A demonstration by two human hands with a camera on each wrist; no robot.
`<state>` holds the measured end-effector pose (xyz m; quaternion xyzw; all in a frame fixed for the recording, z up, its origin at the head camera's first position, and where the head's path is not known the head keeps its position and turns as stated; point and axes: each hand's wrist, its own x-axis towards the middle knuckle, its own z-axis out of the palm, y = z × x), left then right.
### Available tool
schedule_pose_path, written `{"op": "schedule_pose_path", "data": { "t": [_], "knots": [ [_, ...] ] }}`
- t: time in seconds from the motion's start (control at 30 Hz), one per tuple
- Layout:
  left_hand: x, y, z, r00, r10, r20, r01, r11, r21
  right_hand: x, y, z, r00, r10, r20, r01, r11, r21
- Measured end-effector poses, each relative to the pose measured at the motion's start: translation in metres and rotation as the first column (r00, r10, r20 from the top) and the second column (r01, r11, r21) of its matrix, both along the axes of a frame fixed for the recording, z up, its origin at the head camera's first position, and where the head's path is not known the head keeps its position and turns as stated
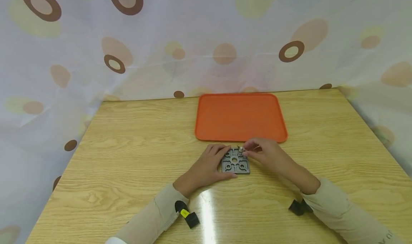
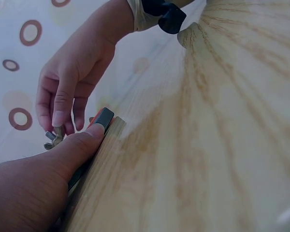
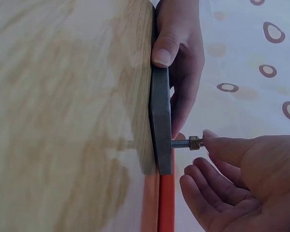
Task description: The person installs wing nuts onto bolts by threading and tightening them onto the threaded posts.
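A square grey metal plate (image 1: 235, 161) with round holes and raised ribs lies flat on the table. My left hand (image 1: 207, 167) holds it from the left, thumb along the near edge and fingers at the far edge. From the plate's far right corner a threaded screw (image 3: 180, 144) stands upright, topped by a brass-coloured wing nut (image 3: 195, 142). My right hand (image 1: 265, 154) pinches the wing nut between thumb and index finger, its other fingers loosely curled. In the left wrist view, the wing nut (image 2: 54, 138) shows below the right fingertips; the left thumb partly covers the plate.
An orange tray (image 1: 241, 117) lies just beyond the plate on the wood-grained table (image 1: 145, 136). Behind and at the sides hangs a white curtain (image 1: 193, 29) with brown and yellow spots. A black strap device (image 1: 187, 214) is on the left wrist.
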<state>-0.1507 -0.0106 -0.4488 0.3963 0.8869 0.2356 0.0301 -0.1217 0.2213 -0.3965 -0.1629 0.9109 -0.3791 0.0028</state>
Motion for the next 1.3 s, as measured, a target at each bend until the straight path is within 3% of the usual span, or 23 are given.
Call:
{"op": "schedule_pose_path", "data": {
  "t": [0.43, 0.73, 1.0, 1.3],
  "knots": [
    [0.0001, -0.0006, 0.0006, 1.000, -0.006, -0.003, 0.006, 1.000, 0.006, 0.0002, -0.0001, -0.0032, 0.997, 0.077, 0.008, -0.077, 0.997, -0.020],
    [0.0004, -0.0001, -0.0001, 1.000, -0.003, -0.006, 0.003, 1.000, 0.003, 0.0016, 0.0022, 0.0016, 1.000, 0.005, -0.006, -0.005, 1.000, 0.021],
    [0.0004, 0.0009, -0.0007, 1.000, -0.004, -0.015, 0.004, 1.000, 0.002, 0.0015, 0.0047, 0.0029, 0.999, -0.008, -0.037, 0.010, 0.997, 0.075],
    [0.0005, 0.0015, -0.0003, 1.000, -0.007, -0.005, 0.007, 1.000, -0.003, 0.0011, 0.0054, 0.0003, 0.999, 0.011, -0.030, -0.009, 0.998, 0.064]
  ]
}}
